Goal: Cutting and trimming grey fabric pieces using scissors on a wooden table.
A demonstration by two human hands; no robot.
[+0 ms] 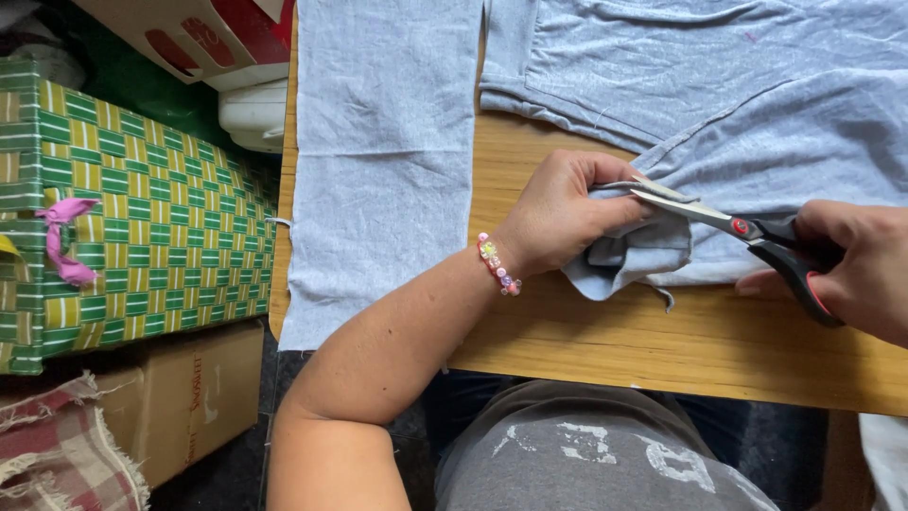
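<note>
Scissors [747,237] in the right hand [856,270] bite into bunched grey cloth [634,251] clenched by left hand [558,213] fingers; the cut has barely begun, most cloth uncut on the table [567,331].

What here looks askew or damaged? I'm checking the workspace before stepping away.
Little stands out. The flat grey fabric panel overhangs the wooden table edge, loose threads trailing. The left hand bunches grey cloth at the black-handled scissors in the right hand.
</note>
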